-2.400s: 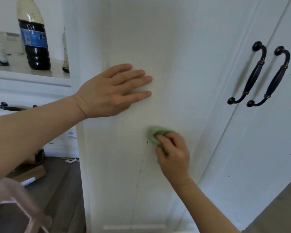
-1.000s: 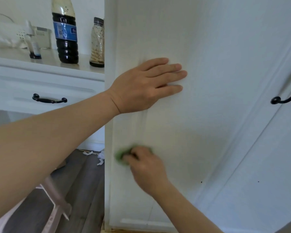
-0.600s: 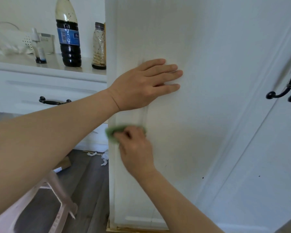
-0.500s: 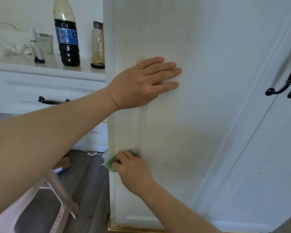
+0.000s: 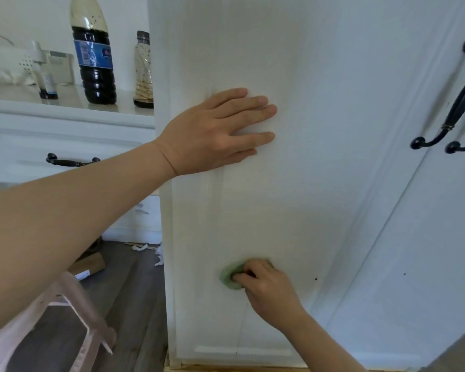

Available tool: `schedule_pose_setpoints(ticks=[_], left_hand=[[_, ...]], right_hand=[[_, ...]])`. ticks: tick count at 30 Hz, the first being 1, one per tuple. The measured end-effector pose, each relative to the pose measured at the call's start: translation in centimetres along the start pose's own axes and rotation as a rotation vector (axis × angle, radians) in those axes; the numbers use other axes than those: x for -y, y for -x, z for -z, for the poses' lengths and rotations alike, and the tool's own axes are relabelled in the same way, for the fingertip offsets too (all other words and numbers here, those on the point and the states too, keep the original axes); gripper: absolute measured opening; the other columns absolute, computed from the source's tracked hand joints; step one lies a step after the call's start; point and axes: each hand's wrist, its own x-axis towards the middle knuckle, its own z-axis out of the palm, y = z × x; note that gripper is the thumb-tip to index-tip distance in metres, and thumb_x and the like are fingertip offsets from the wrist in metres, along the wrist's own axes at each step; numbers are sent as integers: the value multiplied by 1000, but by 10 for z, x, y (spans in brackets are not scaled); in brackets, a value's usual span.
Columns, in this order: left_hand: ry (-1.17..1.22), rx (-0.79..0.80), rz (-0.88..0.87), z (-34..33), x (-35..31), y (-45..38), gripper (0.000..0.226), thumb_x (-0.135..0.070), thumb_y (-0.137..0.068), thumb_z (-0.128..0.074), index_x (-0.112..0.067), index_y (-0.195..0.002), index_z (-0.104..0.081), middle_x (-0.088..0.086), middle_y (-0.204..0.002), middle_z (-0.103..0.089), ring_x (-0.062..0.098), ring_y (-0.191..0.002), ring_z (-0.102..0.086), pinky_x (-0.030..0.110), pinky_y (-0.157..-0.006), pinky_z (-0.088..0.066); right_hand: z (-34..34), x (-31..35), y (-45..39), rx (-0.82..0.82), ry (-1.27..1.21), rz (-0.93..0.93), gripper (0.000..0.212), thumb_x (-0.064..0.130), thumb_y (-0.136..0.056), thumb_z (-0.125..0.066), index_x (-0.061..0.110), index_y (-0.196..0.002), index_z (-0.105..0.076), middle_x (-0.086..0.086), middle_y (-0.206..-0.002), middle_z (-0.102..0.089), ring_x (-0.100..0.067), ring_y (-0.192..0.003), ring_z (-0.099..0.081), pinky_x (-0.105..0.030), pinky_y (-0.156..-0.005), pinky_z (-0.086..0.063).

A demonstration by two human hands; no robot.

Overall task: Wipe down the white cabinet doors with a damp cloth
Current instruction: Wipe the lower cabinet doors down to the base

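White cabinet panelling fills most of the view, with a grey wood floor [image 5: 134, 304] low on the left and a white counter [image 5: 65, 108] further off. The left hand [image 5: 212, 132] lies flat on the cabinet door [image 5: 320, 183], fingers straight, bracing it. Lower down, the right hand [image 5: 266, 288] has its fingers curled round a balled green cloth [image 5: 230, 277] pressed to the door's lower part. Wiping is under way; the next pass probably wants to reach the dark specks [image 5: 316, 278] just right of the cloth and the bottom rail. On the counter a dark bottle [image 5: 94, 55] carries a blue label, its writing too blurred to read, beside a clear bottle [image 5: 143, 71]. Black handles [image 5: 457, 103] sit far right.
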Motion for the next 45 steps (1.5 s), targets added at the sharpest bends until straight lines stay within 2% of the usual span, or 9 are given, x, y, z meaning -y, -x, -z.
schedule_pose_setpoints(ticks=[6,8,11,13,19,27,34,40,45], left_hand=[[-6,-3,14,-2,-1,0,29,-31,-103,-62,-14,-124,-73,14,-141,-59,32,-132,-56,49,-111,-45],[-22,-8,16,-3,-1,0,29,-31,-102,-63,-15,-124,-73,14,-141,-60,32,-132,-57,49,-110,-45],[-34,0,31,-2,-6,3,29,-28,-102,-63,-16,-127,-71,13,-143,-58,31,-133,-56,47,-111,-45],[-14,31,39,-1,-14,16,30,-23,-102,-62,-17,-131,-69,15,-145,-56,32,-134,-54,49,-111,-44],[4,72,8,0,-23,38,37,-13,-97,-61,-13,-134,-66,18,-147,-52,34,-138,-50,50,-112,-43],[-3,71,11,-1,-23,40,37,-12,-101,-53,-16,-136,-64,15,-147,-53,32,-137,-51,47,-114,-41],[-20,70,9,-2,-21,42,37,-12,-100,-55,-16,-136,-64,15,-147,-54,32,-137,-52,48,-113,-42],[-32,102,4,0,-23,40,39,-14,-98,-62,-17,-137,-64,14,-147,-54,32,-136,-52,48,-113,-43],[-45,131,101,-3,-39,40,34,-12,-97,-60,-13,-130,-68,19,-145,-54,37,-135,-52,55,-113,-39]], right_hand=[[70,-15,-53,-888,-425,-866,25,1,-89,-56,9,-111,-64,-5,-106,-52,3,-90,-53,-1,-78,-36],[54,-1,-58,-796,-294,-754,27,3,-85,-57,10,-110,-65,-9,-104,-54,-6,-93,-55,-9,-80,-42],[-6,24,-30,-178,-26,-29,27,4,-72,-71,20,-93,-72,-3,-90,-60,-21,-80,-52,-30,-57,-50],[-17,31,-26,30,-4,110,30,1,-64,-79,20,-86,-72,1,-85,-56,-19,-74,-52,-27,-47,-45],[31,53,-109,-680,-306,-456,32,-4,-78,-65,14,-104,-73,-5,-95,-57,-21,-81,-57,-24,-61,-46],[-86,86,-22,98,-80,91,27,6,-82,-51,21,-90,-71,-1,-86,-58,-21,-74,-51,-34,-50,-50],[-12,56,-77,-669,-201,-338,27,1,-84,-62,15,-102,-77,-4,-99,-57,-21,-84,-56,-24,-68,-46],[-56,42,16,71,-66,-33,32,0,-66,-79,21,-89,-75,2,-87,-53,-19,-72,-54,-27,-53,-46],[8,5,7,-477,-260,-620,28,-3,-81,-63,13,-103,-71,2,-101,-49,-13,-82,-52,-10,-66,-42]])
